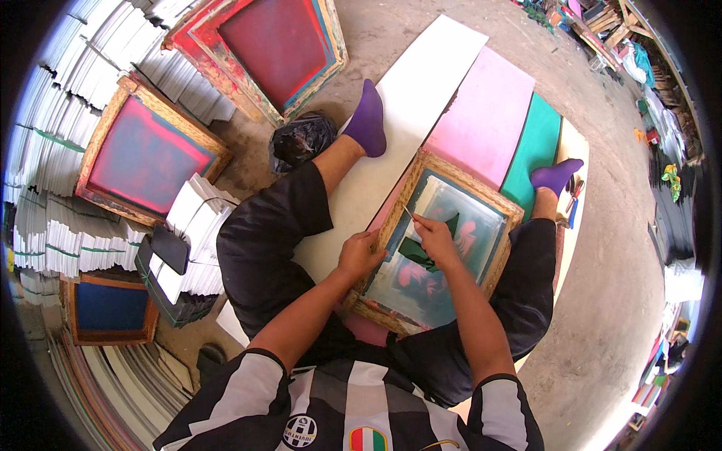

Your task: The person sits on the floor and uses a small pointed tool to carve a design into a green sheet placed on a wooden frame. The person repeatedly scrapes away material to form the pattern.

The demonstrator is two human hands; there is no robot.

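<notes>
Below the right hand (434, 237), I had the framed screen (474, 240).
That hand pinched a thin stick (408, 213); the half-curled left hand (361, 255) met the wooden rail (398, 204), grip unclear. Close work seemed underway, next needing steadiness.

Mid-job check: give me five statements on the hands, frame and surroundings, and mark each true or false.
1. The left hand touches the left rail of the frame between the legs. True.
2. The right hand is empty. False: it holds a thin stick.
3. The pink board lies between the white board and the green board. True.
4. The dark blue screen is at the person's right. False: it is at the left.
5. Both socks are purple. True.
</notes>
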